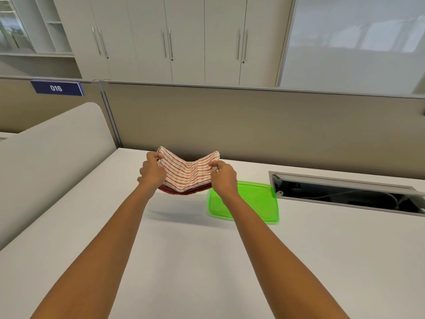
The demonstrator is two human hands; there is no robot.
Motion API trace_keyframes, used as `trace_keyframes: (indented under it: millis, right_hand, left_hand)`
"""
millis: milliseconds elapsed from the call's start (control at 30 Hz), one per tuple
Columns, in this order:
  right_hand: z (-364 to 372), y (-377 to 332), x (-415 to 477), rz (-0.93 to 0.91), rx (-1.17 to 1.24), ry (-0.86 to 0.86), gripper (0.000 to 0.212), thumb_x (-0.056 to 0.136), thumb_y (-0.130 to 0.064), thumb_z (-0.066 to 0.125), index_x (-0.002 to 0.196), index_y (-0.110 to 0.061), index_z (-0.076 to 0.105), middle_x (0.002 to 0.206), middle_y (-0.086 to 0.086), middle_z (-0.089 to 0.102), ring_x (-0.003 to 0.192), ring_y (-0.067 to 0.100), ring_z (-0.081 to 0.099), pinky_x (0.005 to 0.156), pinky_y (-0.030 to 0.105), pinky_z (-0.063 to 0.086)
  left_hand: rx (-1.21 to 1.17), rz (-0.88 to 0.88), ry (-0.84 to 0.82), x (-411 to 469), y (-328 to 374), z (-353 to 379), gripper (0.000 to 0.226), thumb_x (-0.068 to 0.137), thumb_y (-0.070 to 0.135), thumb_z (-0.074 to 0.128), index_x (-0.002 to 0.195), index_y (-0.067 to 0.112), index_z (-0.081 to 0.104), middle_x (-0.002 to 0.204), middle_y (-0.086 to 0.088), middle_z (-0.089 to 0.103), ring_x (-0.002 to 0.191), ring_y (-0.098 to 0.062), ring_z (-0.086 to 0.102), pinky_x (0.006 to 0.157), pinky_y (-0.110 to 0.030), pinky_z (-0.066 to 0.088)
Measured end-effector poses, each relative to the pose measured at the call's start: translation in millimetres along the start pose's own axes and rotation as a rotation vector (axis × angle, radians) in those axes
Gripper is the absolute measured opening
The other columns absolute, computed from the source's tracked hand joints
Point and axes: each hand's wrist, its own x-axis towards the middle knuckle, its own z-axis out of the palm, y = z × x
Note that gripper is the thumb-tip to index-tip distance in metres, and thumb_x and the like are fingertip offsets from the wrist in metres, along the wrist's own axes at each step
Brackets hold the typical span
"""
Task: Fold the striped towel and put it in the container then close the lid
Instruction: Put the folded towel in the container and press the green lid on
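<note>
The white towel with red stripes (pixel 187 174) is folded small and held up above the desk, sagging in a V between my hands. My left hand (pixel 151 171) pinches its left edge and my right hand (pixel 224 178) pinches its right edge. A dark red layer shows under the towel's lower edge. Below the towel stands a clear container (pixel 181 204), faint and blurred against the white desk. The green lid (pixel 255 203) lies flat on the desk to the right of it, partly under my right wrist.
The white desk (pixel 207 261) runs out in front of me, backed by a tan partition (pixel 253 125). An open cable tray (pixel 345 194) is cut into the desk at the right. A curved grey divider (pixel 53 157) stands at the left.
</note>
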Motion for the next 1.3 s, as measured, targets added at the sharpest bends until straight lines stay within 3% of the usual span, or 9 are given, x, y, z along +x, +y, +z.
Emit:
trace_keyframes:
  millis: [200, 400, 533, 633, 767, 833, 967, 1133, 1300]
  right_hand:
    - [29.9, 0.4, 17.6, -0.024, -0.171, -0.151, 0.038, 0.09, -0.002, 0.04, 0.123, -0.005, 0.059, 0.131, 0.019, 0.053, 0.118, 0.034, 0.052, 0.098, 0.034, 0.041]
    - [51.1, 10.2, 19.1, -0.146, -0.548, -0.29, 0.036, 0.092, 0.001, 0.033, 0.121, 0.002, 0.054, 0.124, 0.024, 0.054, 0.112, 0.037, 0.055, 0.091, 0.039, 0.046]
    - [57.5, 11.7, 17.1, -0.28, -0.747, -0.23, 0.034, 0.094, 0.001, 0.035, 0.122, -0.001, 0.054, 0.126, 0.02, 0.051, 0.118, 0.033, 0.048, 0.094, 0.04, 0.043]
    - [59.1, 12.7, 19.4, -0.352, -0.848, -0.21, 0.033, 0.093, 0.001, 0.036, 0.118, 0.001, 0.057, 0.125, 0.018, 0.052, 0.117, 0.033, 0.046, 0.096, 0.039, 0.039]
    - [60.4, 19.3, 21.8, -0.426, -0.975, -0.319, 0.034, 0.095, -0.007, 0.038, 0.121, -0.012, 0.058, 0.12, 0.009, 0.064, 0.115, 0.029, 0.056, 0.098, 0.038, 0.038]
    - [61.9, 23.2, 23.4, -0.47, -1.02, -0.36, 0.036, 0.099, -0.016, 0.031, 0.128, -0.019, 0.053, 0.12, 0.008, 0.065, 0.117, 0.029, 0.055, 0.102, 0.04, 0.034]
    - [59.8, 24.7, 23.9, -0.492, -0.97, -0.334, 0.036, 0.101, -0.02, 0.028, 0.124, -0.011, 0.055, 0.118, 0.014, 0.065, 0.114, 0.033, 0.056, 0.1, 0.041, 0.035]
    - [30.4, 30.5, 19.6, -0.507, -0.614, -0.057, 0.029, 0.097, -0.02, 0.039, 0.104, -0.006, 0.063, 0.105, 0.016, 0.066, 0.098, 0.034, 0.059, 0.082, 0.04, 0.044]
    - [-21.8, 83.3, 4.3, -0.316, -0.557, -0.005, 0.023, 0.092, -0.022, 0.054, 0.109, -0.012, 0.064, 0.11, 0.01, 0.064, 0.104, 0.028, 0.054, 0.088, 0.036, 0.042]
  left_hand:
    - [0.03, -0.018, -0.034, 24.6, -14.1, 9.3, 0.035, 0.095, 0.004, 0.036, 0.128, 0.013, 0.035, 0.134, -0.019, 0.046, 0.12, -0.033, 0.049, 0.101, -0.05, 0.045]
    - [0.131, -0.03, -0.129, 37.0, -30.7, 20.6, 0.038, 0.092, -0.002, 0.041, 0.129, 0.008, 0.037, 0.133, -0.021, 0.043, 0.12, -0.034, 0.051, 0.085, -0.037, 0.052]
    - [0.338, 0.01, -0.103, 37.9, -44.5, 27.5, 0.044, 0.09, 0.003, 0.049, 0.133, 0.005, 0.038, 0.136, -0.02, 0.039, 0.122, -0.034, 0.047, 0.095, -0.039, 0.048]
    - [0.424, 0.172, -0.001, 35.8, -53.2, 30.5, 0.038, 0.09, 0.009, 0.052, 0.128, 0.005, 0.048, 0.132, -0.016, 0.047, 0.115, -0.031, 0.052, 0.09, -0.034, 0.049]
    - [0.522, 0.063, -0.16, 37.0, -54.3, 30.1, 0.03, 0.095, 0.021, 0.041, 0.116, 0.006, 0.057, 0.117, -0.013, 0.062, 0.087, -0.023, 0.054, 0.076, -0.029, 0.044]
    - [0.628, 0.007, -0.25, 38.1, -52.3, 27.9, 0.035, 0.097, 0.026, 0.036, 0.121, 0.008, 0.055, 0.12, -0.012, 0.061, 0.092, -0.023, 0.056, 0.079, -0.029, 0.043]
    - [0.757, 0.095, -0.258, 36.7, -49.2, 31.9, 0.038, 0.099, 0.026, 0.032, 0.126, 0.009, 0.052, 0.127, -0.012, 0.059, 0.111, -0.028, 0.058, 0.092, -0.033, 0.046]
    - [0.576, 0.216, 0.003, 28.8, -54.8, 31.2, 0.038, 0.097, 0.028, 0.035, 0.106, 0.006, 0.065, 0.106, -0.013, 0.069, 0.083, -0.024, 0.06, 0.07, -0.032, 0.046]
    - [0.443, 0.305, 0.095, 10.8, -52.4, 25.1, 0.031, 0.094, 0.024, 0.047, 0.113, 0.008, 0.065, 0.115, -0.014, 0.067, 0.096, -0.03, 0.064, 0.074, -0.035, 0.051]
